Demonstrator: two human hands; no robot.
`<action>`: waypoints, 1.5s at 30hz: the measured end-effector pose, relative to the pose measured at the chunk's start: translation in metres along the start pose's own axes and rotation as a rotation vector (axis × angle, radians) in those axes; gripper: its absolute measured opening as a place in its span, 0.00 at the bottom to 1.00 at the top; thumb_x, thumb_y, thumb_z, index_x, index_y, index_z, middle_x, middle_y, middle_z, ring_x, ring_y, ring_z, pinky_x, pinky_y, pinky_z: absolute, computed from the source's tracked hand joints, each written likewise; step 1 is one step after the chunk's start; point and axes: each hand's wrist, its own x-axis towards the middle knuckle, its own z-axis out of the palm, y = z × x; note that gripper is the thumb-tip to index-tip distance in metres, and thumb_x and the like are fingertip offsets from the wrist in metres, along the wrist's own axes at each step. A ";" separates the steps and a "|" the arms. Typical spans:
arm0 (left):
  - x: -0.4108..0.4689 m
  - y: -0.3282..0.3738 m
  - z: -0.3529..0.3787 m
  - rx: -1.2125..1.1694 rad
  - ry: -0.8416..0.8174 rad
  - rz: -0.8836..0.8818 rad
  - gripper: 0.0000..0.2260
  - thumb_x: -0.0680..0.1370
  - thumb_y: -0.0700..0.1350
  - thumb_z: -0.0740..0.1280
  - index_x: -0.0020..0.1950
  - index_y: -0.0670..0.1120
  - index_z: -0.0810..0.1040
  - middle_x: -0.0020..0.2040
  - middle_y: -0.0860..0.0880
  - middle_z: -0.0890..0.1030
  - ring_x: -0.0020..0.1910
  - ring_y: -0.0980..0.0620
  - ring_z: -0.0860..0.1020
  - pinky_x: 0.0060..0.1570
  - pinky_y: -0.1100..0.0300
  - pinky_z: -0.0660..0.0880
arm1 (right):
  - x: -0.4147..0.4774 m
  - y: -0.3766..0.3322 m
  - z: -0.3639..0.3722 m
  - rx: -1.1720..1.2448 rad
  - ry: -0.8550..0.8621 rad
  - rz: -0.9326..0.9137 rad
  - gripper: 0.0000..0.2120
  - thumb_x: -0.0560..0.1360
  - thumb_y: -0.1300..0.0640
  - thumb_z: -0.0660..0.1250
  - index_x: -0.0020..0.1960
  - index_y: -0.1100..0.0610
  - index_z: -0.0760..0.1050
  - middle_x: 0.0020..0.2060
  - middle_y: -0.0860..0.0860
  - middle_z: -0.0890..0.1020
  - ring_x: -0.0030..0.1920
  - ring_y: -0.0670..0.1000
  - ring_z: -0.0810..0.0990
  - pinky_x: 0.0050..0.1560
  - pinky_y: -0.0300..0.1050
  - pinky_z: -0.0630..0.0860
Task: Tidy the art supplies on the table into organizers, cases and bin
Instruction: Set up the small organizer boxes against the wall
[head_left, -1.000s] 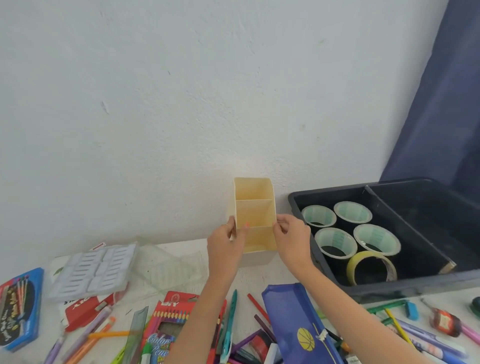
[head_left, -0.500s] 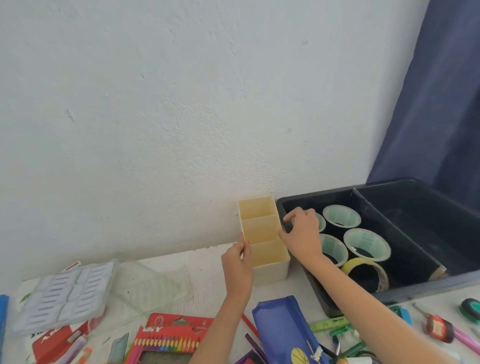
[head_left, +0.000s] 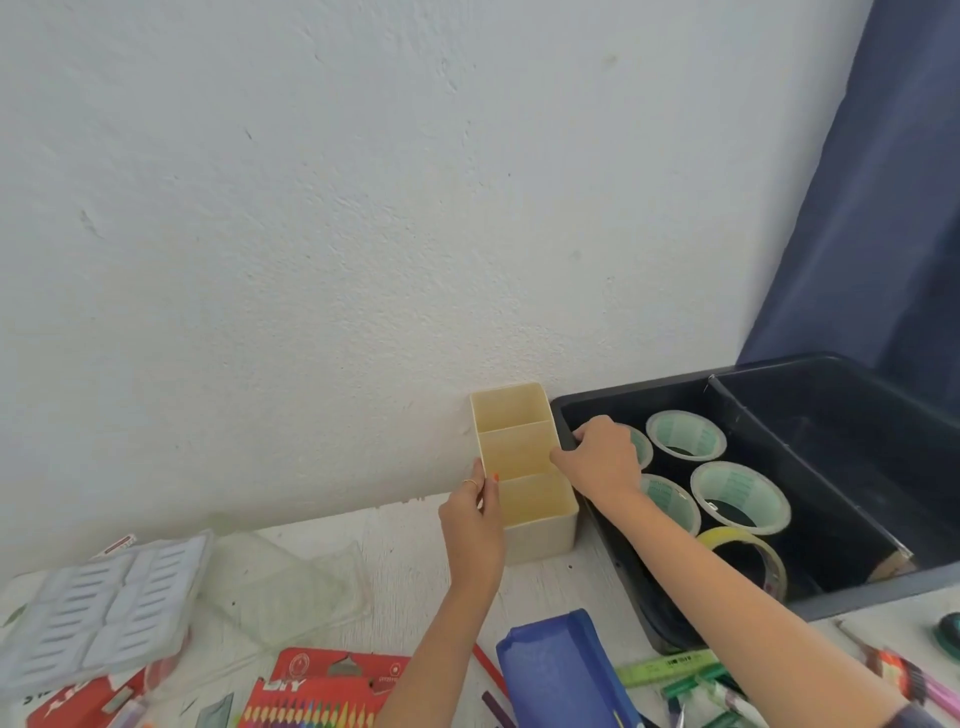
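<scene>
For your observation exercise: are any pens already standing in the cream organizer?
No, all three compartments of the cream organizer show only bare walls.

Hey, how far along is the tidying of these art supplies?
Early. Done: five tape rolls sit in the bin, left section. In hand: the left hand and right hand hold the empty cream organizer beside the bin. Left: the pencil pack, blue case and ruler lie loose on the table.
</scene>
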 end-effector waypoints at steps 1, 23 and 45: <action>0.000 0.001 -0.001 0.004 -0.017 0.005 0.13 0.81 0.43 0.59 0.61 0.40 0.77 0.43 0.50 0.79 0.35 0.61 0.75 0.34 0.77 0.70 | 0.000 0.000 -0.001 -0.004 -0.011 0.002 0.11 0.70 0.57 0.69 0.49 0.63 0.76 0.43 0.55 0.81 0.42 0.54 0.80 0.38 0.45 0.74; -0.030 0.024 -0.219 -0.178 0.422 -0.148 0.07 0.76 0.40 0.63 0.51 0.48 0.78 0.49 0.50 0.82 0.52 0.52 0.79 0.55 0.58 0.74 | -0.139 -0.138 0.078 0.206 -0.293 -0.758 0.09 0.74 0.61 0.67 0.54 0.58 0.79 0.48 0.54 0.80 0.43 0.52 0.77 0.49 0.41 0.71; -0.179 -0.067 -0.432 0.882 0.276 -0.726 0.45 0.62 0.67 0.72 0.71 0.49 0.60 0.64 0.47 0.71 0.62 0.46 0.70 0.61 0.51 0.69 | -0.333 -0.227 0.197 0.480 -1.092 -0.475 0.15 0.78 0.59 0.63 0.64 0.58 0.73 0.53 0.52 0.78 0.53 0.53 0.78 0.46 0.40 0.77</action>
